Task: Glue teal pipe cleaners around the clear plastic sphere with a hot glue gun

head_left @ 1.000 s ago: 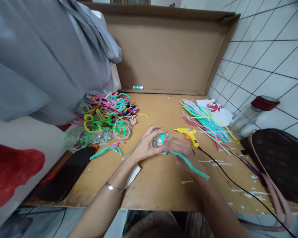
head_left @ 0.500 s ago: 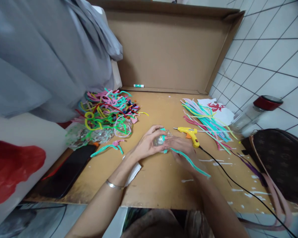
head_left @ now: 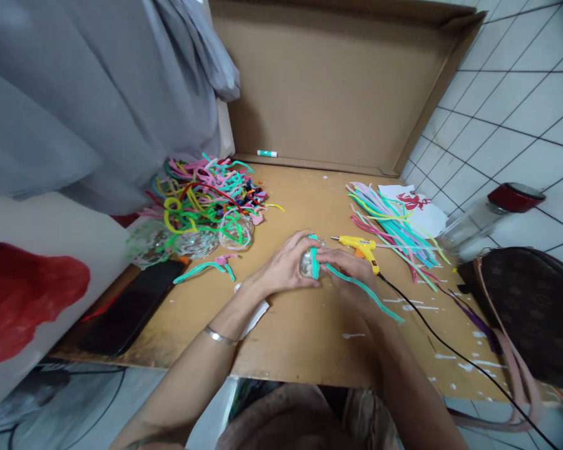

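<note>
My left hand (head_left: pixel 285 265) and my right hand (head_left: pixel 347 270) meet at the middle of the wooden table (head_left: pixel 304 325). Between them sits a small clear ball (head_left: pixel 306 265). A teal pipe cleaner (head_left: pixel 356 284) runs up over the ball and trails off to the right across my right wrist. The left hand's fingers curl round the ball. My right hand's fingers pinch the pipe cleaner against it.
A tangled heap of coloured pipe cleaners (head_left: pixel 206 197) and clear balls (head_left: pixel 234 232) lies at the left. Straight pipe cleaners (head_left: pixel 394 228), a yellow glue gun (head_left: pixel 362 248) with a black cord, a jar (head_left: pixel 483 219) and a brown bag (head_left: pixel 530 306) are at the right. Cardboard (head_left: pixel 328 87) stands behind.
The teal pipe cleaner now lies further over the top of the ball. Both hands have stayed together on it, and the view has shifted slightly.
</note>
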`<state>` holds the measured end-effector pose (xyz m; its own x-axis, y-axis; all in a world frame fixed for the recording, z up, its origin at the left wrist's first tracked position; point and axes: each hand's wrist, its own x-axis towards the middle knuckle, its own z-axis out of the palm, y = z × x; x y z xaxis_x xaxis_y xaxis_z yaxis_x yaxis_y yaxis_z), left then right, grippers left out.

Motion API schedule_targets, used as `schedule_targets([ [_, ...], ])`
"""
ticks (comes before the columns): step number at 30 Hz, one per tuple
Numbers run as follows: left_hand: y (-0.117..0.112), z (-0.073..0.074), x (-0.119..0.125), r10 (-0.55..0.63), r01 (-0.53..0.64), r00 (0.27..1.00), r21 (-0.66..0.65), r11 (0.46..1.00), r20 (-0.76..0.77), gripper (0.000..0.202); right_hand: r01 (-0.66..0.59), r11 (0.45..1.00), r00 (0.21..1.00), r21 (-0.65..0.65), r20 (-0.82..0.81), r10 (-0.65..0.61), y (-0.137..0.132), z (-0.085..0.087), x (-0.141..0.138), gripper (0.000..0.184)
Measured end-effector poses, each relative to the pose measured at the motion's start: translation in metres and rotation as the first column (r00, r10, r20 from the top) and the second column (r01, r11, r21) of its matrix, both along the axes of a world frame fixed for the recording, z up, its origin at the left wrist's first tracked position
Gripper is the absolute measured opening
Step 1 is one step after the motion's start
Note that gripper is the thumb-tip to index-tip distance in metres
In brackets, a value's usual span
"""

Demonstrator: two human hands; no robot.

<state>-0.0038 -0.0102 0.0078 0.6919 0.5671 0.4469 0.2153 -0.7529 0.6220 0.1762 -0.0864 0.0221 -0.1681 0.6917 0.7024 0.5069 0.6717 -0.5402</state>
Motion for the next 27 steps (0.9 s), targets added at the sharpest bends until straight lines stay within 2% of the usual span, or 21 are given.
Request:
schedule_targets([
  [5,-0.002,0.0,0.003,0.028,-0.027,0.999,-0.011,1.0,0.043,0.073,0.052,0.995,0.997,-0.08,-0.06,-0.057,0.001,-0.001,-0.001,0.015],
  [14,-0.012,0.017,0.004,0.023,-0.021,1.0,-0.291,0.957,0.002,0.071,0.143,0.966,0.967,-0.216,-0.177,-0.183,-0.005,0.011,-0.002,0.011],
  [20,-0.011,0.02,0.003,0.027,-0.031,0.999,-0.33,0.944,-0.017,0.072,0.172,0.969,0.972,-0.175,-0.132,-0.196,-0.005,0.012,-0.002,0.009],
  [24,-0.01,0.019,0.004,0.019,-0.023,1.0,-0.321,0.947,-0.016,0.072,0.243,0.96,0.959,-0.141,-0.113,-0.26,-0.006,0.013,-0.003,0.008],
  [27,-0.011,0.02,0.004,0.018,-0.021,1.0,-0.309,0.951,-0.011,0.071,0.236,0.968,0.966,-0.083,-0.09,-0.243,-0.005,0.011,-0.003,0.007],
])
